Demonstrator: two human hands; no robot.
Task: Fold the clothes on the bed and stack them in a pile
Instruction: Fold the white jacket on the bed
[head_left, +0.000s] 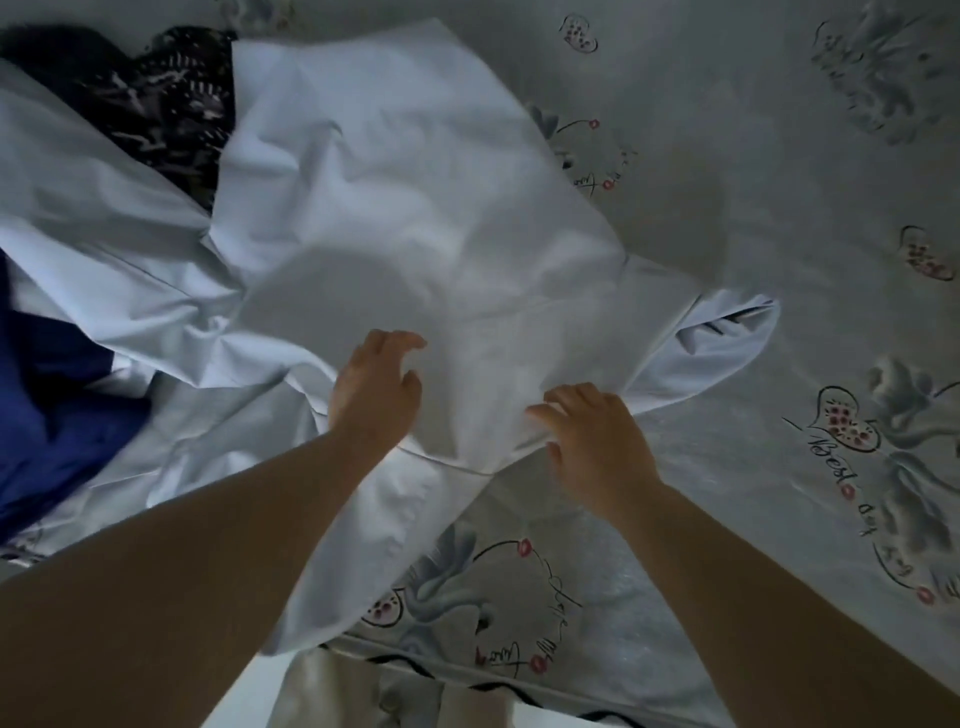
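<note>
A large white garment (405, 208) lies spread and rumpled across the bed (779, 156), one sleeve end (727, 338) pointing right. My left hand (376, 389) hovers or rests on the near part of the garment with its fingers loosely bent and holding nothing. My right hand (592, 441) lies on the garment's near edge, fingertips pressing into a fold of the white cloth; a firm grip does not show.
A dark blue garment (47, 405) lies at the left edge. A black patterned garment (166, 104) shows at the top left, partly under the white cloth. The printed bedsheet stretches bare to the right. The bed's near edge (467, 675) runs along the bottom.
</note>
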